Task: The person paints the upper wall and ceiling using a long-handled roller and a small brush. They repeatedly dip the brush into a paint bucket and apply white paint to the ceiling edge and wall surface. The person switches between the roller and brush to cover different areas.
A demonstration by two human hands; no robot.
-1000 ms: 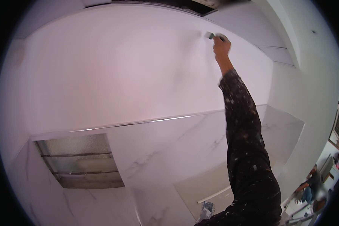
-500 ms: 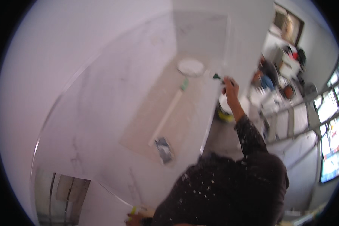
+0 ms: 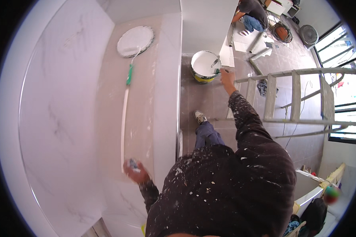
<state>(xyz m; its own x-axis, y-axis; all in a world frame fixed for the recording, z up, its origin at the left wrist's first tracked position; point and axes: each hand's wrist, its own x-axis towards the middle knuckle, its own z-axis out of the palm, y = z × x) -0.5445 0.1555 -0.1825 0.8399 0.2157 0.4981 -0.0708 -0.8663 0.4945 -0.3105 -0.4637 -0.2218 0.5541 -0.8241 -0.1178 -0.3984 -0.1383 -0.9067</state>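
My right hand (image 3: 228,78) grips a small paintbrush (image 3: 217,71), its green head at the rim of a paint bucket (image 3: 203,67). White paint fills the bucket, and a second tool lies in it. My left hand (image 3: 137,172), slightly blurred, closes on a crumpled grey piece (image 3: 133,163), cloth or sandpaper; I cannot tell which. Beside that hand runs the white pole of a paint roller (image 3: 125,114) with a green grip. Its roller end rests on a round paint-covered lid (image 3: 144,37), on a dusty, paint-spotted ledge (image 3: 110,91).
A metal stepladder (image 3: 294,94) stretches across the right side. Beyond it are a coiled hose (image 3: 281,32) and a fan (image 3: 307,35). Another person (image 3: 254,17) crouches at the far end. A marbled wall panel (image 3: 59,110) borders the ledge on the left.
My view has swung toward the floor and bucket. The left hand has come up from the lower edge onto the grey piece. The right hand has brought the brush to the bucket.
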